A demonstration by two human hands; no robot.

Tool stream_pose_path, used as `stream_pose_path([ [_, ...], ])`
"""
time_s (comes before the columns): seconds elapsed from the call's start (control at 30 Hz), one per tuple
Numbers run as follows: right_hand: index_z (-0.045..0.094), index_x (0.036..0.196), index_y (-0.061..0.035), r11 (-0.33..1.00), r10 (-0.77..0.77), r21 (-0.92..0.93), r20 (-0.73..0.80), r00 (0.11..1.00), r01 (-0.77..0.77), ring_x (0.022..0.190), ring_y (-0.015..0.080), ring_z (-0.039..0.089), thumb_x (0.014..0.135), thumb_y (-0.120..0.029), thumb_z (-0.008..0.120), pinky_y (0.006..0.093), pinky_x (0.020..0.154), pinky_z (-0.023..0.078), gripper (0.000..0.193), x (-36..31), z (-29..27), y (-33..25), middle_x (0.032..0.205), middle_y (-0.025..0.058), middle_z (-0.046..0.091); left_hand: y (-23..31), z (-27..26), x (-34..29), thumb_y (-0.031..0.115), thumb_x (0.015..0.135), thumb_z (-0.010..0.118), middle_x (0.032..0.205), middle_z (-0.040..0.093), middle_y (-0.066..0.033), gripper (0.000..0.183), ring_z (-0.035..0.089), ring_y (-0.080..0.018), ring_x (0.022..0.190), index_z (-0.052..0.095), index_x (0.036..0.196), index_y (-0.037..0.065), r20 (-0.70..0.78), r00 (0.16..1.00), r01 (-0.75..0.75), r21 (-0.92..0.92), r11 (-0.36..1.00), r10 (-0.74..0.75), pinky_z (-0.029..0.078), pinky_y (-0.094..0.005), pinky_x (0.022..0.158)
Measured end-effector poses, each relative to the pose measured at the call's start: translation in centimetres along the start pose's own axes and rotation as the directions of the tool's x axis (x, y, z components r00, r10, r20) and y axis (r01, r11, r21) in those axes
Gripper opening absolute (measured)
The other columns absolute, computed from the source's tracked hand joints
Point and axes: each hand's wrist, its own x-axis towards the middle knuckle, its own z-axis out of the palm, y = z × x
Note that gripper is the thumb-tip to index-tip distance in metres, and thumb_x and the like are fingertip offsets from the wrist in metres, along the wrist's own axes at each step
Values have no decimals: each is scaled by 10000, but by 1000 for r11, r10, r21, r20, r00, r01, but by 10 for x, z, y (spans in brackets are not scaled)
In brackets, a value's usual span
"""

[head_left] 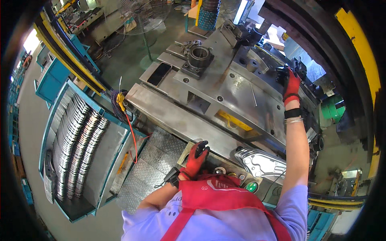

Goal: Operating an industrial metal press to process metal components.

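My right hand, in a red glove with dark fingertips, reaches far forward over the metal press die. Its fingers touch or hover by the dark fittings at the die's back right; they blend into them, so any grip is hidden. Close to my body, my left hand, gloved the same way, is at the left end of the control panel. Its fingers are slightly bent and apart, with nothing visible in them. Right of it, several flat shaped metal plates lie stacked on the front ledge. A thin metal rod rests on the die.
A teal bin at left holds rows of stacked metal parts. An air gun with a red hose hangs at the bed's left corner. A phone lies near a round metal fitting. A green button sits beside my apron.
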Motion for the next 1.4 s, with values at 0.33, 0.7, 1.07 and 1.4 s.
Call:
stream_pose_path([
  [0.33, 634, 915, -25, 994, -35, -101, -11, 999, 34, 703, 98, 526, 833, -195, 605, 254, 670, 415, 191, -23, 3, -14, 814, 5, 614, 7, 4, 3, 159, 841, 612, 1174, 521, -108, 430, 482, -201, 1107, 470, 1223, 23, 13, 997, 78, -116, 990, -77, 361, -310, 958],
  [0.7, 629, 798, 10, 932, -172, -324, -9, 985, 160, 604, 112, 486, 815, -219, 628, 305, 596, 400, 230, -20, 12, -18, 693, 22, 607, 10, 7, 2, 146, 840, 613, 1152, 537, -87, 380, 497, -169, 1069, 511, 1187, 33, -4, 994, 105, -165, 981, -107, 374, -289, 930],
  [1.07, 625, 861, -28, 477, -442, -775, 196, 876, 414, 795, 312, 589, 818, -330, 579, 393, 714, 444, 309, -54, 16, -25, 845, 155, 626, -15, 0, 5, 93, 846, 584, 1135, 556, -78, 366, 508, -151, 1058, 496, 1195, 26, 13, 1000, 14, -45, 999, -13, 387, -276, 920],
  [1.4, 605, 885, -64, 262, -442, -766, 445, 779, 587, 902, 317, 550, 769, -299, 608, 405, 778, 436, 261, -71, 19, -37, 930, 128, 598, -11, 4, 2, 86, 847, 593, 1105, 570, -67, 365, 532, -139, 1005, 492, 1193, 27, -15, 995, 96, -168, 981, -100, 413, -267, 890],
])
